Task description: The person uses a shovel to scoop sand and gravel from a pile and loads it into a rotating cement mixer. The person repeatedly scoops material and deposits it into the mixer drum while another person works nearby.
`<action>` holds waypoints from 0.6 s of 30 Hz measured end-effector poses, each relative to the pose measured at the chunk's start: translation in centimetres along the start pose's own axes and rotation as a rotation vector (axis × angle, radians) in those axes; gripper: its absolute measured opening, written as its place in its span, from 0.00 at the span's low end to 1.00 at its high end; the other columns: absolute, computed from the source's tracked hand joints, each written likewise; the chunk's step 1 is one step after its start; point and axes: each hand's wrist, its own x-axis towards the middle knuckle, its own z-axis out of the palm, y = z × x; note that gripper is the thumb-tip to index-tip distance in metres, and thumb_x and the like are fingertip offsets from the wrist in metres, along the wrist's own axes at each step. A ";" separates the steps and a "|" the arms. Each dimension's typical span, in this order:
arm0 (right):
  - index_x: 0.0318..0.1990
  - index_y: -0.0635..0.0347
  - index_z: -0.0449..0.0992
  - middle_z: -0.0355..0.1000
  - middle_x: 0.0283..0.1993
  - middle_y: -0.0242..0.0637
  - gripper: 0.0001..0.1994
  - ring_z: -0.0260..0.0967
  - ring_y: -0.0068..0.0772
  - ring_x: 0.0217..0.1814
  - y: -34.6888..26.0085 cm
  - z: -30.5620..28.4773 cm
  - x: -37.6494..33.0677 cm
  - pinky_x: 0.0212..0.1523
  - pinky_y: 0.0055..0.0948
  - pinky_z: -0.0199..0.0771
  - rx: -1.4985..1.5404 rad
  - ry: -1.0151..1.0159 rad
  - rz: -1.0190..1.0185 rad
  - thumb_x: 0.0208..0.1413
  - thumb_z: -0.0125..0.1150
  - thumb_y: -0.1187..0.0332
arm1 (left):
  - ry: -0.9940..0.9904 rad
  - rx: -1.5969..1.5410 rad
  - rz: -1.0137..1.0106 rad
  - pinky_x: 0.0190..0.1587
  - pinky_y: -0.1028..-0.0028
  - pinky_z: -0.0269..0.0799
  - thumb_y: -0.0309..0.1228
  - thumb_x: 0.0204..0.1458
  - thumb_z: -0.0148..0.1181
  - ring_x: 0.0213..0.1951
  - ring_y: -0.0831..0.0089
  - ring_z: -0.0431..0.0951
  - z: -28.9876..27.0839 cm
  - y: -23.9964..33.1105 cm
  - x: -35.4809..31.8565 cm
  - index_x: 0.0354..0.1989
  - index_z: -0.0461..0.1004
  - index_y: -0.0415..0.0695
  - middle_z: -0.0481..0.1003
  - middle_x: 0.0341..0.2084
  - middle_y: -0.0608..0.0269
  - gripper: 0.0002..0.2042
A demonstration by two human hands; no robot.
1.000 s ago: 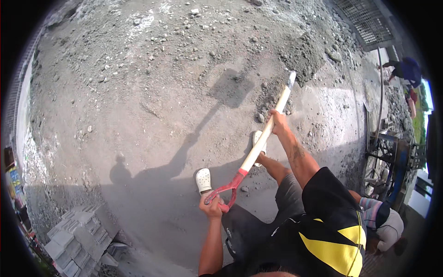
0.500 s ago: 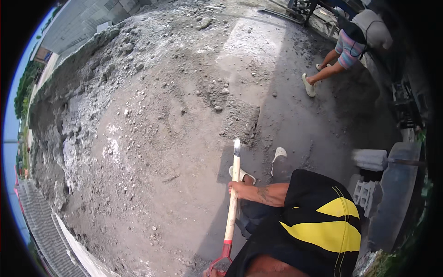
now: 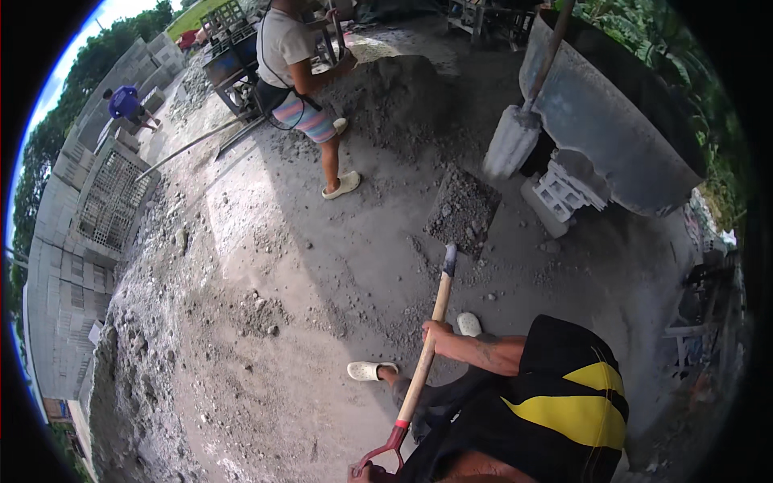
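Observation:
Both my hands are on a long-handled shovel [image 3: 422,374] with a pale wooden shaft and a red D-shaped grip. My right hand [image 3: 436,330] is wrapped round the middle of the shaft. At the lower edge my left hand [image 3: 367,473], partly cut off, closes on the red grip. A heap of grey gravel and sand [image 3: 463,211] covers the square blade, which is out in front of me over the grey ground; whether it touches the ground I cannot tell.
A big curved metal trough [image 3: 612,121] stands at the right, with hollow concrete blocks [image 3: 564,193] beside it. A person in striped shorts [image 3: 294,88] stands ahead near a dark sand pile [image 3: 394,97]. Farther left, another person [image 3: 125,103] bends by stacked blocks [image 3: 68,274].
My view has swung to the right. The loaded shovel has moved right with it, toward the trough and blocks, both hands still on it. The person in striped shorts now appears upper centre-left.

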 end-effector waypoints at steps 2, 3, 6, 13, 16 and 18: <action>0.24 0.61 0.70 0.67 0.20 0.35 0.06 0.66 0.32 0.17 -10.4 -3.4 -0.7 0.19 0.33 0.69 0.171 -0.006 -0.153 0.44 0.61 0.72 | -0.309 0.412 0.592 0.23 0.71 0.65 0.25 0.31 0.60 0.23 0.65 0.73 4.7 1.1 -0.1 0.18 0.68 0.41 0.68 0.18 0.62 0.06; 0.26 0.61 0.69 0.65 0.22 0.34 0.07 0.65 0.31 0.20 -16.3 -6.5 -0.4 0.20 0.33 0.69 0.266 -0.075 -0.205 0.46 0.61 0.72 | -0.379 0.643 1.081 0.24 0.71 0.65 0.26 0.30 0.60 0.23 0.65 0.73 8.7 2.3 0.1 0.17 0.69 0.42 0.68 0.19 0.61 0.06; 0.29 0.60 0.67 0.64 0.24 0.36 0.08 0.66 0.31 0.24 -33.7 -12.0 -7.2 0.26 0.31 0.72 0.375 -0.219 -0.462 0.48 0.62 0.71 | -0.455 0.036 0.568 0.21 0.71 0.66 0.26 0.36 0.58 0.18 0.71 0.71 23.5 9.0 -4.0 0.18 0.66 0.38 0.68 0.15 0.63 0.07; 0.28 0.58 0.66 0.64 0.20 0.34 0.14 0.64 0.30 0.18 -56.0 -31.6 -12.0 0.21 0.28 0.66 0.663 -0.372 -1.053 0.51 0.62 0.59 | -1.385 0.244 1.019 0.25 0.72 0.69 0.26 0.40 0.62 0.20 0.71 0.75 49.9 20.1 -26.6 0.25 0.68 0.41 0.74 0.20 0.63 0.08; 0.33 0.61 0.66 0.63 0.21 0.34 0.18 0.65 0.32 0.17 -55.6 -38.2 -8.1 0.16 0.30 0.68 0.549 -0.072 -1.059 0.49 0.66 0.58 | -1.454 0.365 1.466 0.24 0.70 0.68 0.25 0.37 0.59 0.19 0.67 0.71 54.6 14.9 -31.7 0.21 0.66 0.44 0.71 0.17 0.59 0.06; 0.34 0.60 0.66 0.62 0.21 0.33 0.20 0.66 0.32 0.17 -52.1 -36.6 -6.1 0.17 0.31 0.69 0.542 -0.054 -0.912 0.48 0.67 0.56 | -1.377 0.360 1.820 0.24 0.67 0.68 0.24 0.36 0.58 0.19 0.61 0.72 54.2 12.1 -30.1 0.19 0.65 0.45 0.68 0.15 0.57 0.07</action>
